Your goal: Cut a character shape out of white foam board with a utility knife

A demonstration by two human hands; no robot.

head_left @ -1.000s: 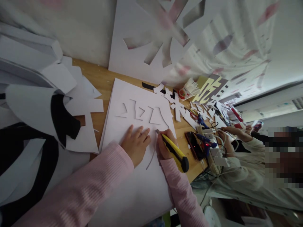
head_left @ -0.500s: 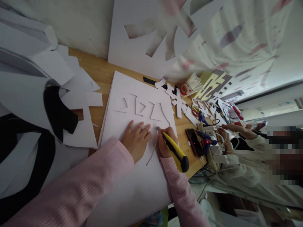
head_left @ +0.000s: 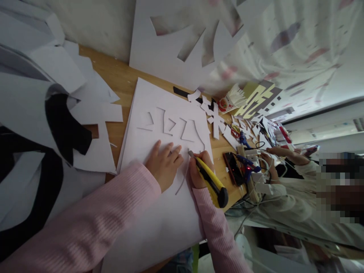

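A large white foam board (head_left: 142, 227) lies on the wooden table, with several cut lines and cut-out strokes in its upper part. My right hand (head_left: 199, 170) is closed around a yellow and black utility knife (head_left: 212, 182), its tip at the board near the top of a long curved cut. Flat on the board to the left of the knife rests my left hand (head_left: 165, 165), fingers spread, holding nothing. Under the right hand, part of the cut line is hidden.
White and black board pieces (head_left: 96, 151) pile up at left. A cut-out white board (head_left: 159, 49) leans at the back. On the right are a phone (head_left: 233, 167), a blue glue gun (head_left: 248, 167), a paper cup (head_left: 229, 102) with white strips, and another person (head_left: 287, 197).
The view has shifted slightly, so the board and surrounding pieces sit a little higher in the picture. Both hands stay nearly in place, with the knife still held at the board.
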